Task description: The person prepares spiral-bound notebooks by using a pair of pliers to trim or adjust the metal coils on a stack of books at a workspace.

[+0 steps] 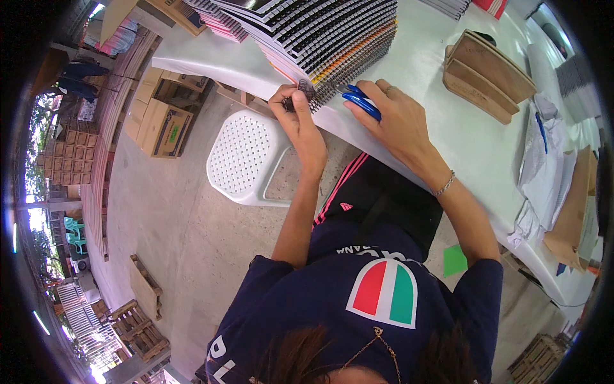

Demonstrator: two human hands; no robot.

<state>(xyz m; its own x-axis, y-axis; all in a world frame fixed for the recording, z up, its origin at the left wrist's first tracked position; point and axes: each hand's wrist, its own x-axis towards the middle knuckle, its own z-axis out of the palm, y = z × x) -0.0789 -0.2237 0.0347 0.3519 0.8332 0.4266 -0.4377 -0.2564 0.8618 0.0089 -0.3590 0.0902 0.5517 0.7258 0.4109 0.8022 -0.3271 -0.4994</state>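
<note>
A tall stack of spiral-bound notebooks point(320, 38) stands at the table's near edge, its dark coils facing right and toward me. At the stack's lower corner, my left hand point(302, 125) is closed, thumb and fingers pinching the end of a dark spiral coil point(306, 89). My right hand point(400, 121) grips blue-handled pliers point(362, 102). The pliers' metal jaws point left and reach the coils just right of my left fingers. Whether the jaws are closed on the wire is too small to tell.
On the white table point(422, 128) stands a brown cardboard holder point(483, 80). Further right lie crumpled white paper point(537, 166), a blue pen point(542, 132) and a cardboard piece point(572, 211). A white plastic stool point(246, 157) and cardboard boxes point(163, 128) are on the floor to the left.
</note>
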